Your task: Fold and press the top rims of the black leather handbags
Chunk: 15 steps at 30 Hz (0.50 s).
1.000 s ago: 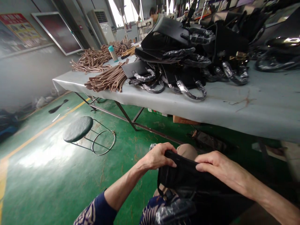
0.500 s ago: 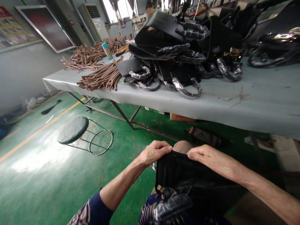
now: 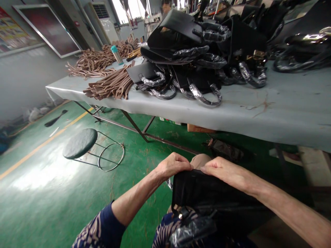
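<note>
Standing on a green floor (image 3: 28, 206), a long table (image 3: 289, 103) covered in pale grey sheeting is loaded with a heap of black bags (image 3: 176, 34), by which much of its far side is blocked from view and a person (image 3: 166, 7) in the background is mostly hidden. In front of the table, a black bag (image 3: 219, 193) is held over the worker's lap, its right side lost in shadow and its lower part cut off by the bottom of the frame. To the left, a round stool (image 3: 80, 143) is seen beside the table, on whose near edge a bundle of brown straps (image 3: 110, 85) is laid. The bag's upper edge is pinched by both bare hands, set close together: by the right hand (image 3: 221, 168) with the thumb pressed at the rim and the other fingers largely hidden, and by the left hand (image 3: 174, 163) with fingers bent in at the edge, their tips hard to make out. Something beige (image 3: 201, 160), partly covered by the hands, cannot be identified. Below, a handle (image 3: 192, 232) is wrapped in clear plastic. Among the straps, a teal-capped bottle (image 3: 117, 55) is placed.
</note>
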Tool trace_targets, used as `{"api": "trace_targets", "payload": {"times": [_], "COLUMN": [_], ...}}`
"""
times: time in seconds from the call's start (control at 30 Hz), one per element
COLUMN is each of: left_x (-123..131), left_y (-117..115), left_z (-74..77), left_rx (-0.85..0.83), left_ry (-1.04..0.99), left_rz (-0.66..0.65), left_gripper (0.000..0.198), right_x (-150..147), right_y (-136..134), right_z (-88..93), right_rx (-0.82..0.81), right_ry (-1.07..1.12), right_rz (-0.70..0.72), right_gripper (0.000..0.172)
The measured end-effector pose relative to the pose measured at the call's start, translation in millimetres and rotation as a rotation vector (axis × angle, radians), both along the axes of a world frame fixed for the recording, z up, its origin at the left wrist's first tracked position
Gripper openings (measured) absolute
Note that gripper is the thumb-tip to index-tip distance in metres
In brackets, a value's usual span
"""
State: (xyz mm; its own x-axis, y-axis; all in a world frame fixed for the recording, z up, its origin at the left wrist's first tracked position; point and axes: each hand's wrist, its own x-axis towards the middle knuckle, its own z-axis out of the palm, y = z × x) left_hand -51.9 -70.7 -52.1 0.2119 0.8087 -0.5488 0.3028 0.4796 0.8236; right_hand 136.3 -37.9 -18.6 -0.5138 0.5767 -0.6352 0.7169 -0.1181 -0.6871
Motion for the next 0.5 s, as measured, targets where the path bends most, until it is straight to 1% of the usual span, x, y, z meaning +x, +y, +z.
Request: {"api": "trace_targets", "payload": {"times": [0.1,0.2,0.33,0.43,0.5], "left_x": [0.4,-1.2,-3.3,-2.6,-1.2], "left_y": [-1.9,-4.8,-7.3,-6.3,-5.0], "left_z": [0.0,2.3,7.3,8.3,6.7], "left_rx": [-0.012,0.021,0.086,0.050,0.029], "left_ry": [0.034,0.036,0.007,-0.027,-0.024], "left_rz": [-0.013,-0.040,-0.085,-0.104,-0.091], "left_gripper": [0.023,0.024,0.039,0.041,0.040], "right_x": [0.0,1.6,4.8,6.0,6.3], "right_y": [-0.5,-1.3,-2.6,-3.3,-3.1], "right_z": [-4.7,-10.3,-16.6,-19.3,-21.0], "right_rx": [0.009,0.077,0.180,0.206,0.206], "right_ry": [0.015,-0.004,-0.034,-0.027,-0.025], "right_rz": [0.006,0.012,-0.006,-0.025,-0.026], "right_gripper": [0.037,0.037,0.038,0.040,0.041]}}
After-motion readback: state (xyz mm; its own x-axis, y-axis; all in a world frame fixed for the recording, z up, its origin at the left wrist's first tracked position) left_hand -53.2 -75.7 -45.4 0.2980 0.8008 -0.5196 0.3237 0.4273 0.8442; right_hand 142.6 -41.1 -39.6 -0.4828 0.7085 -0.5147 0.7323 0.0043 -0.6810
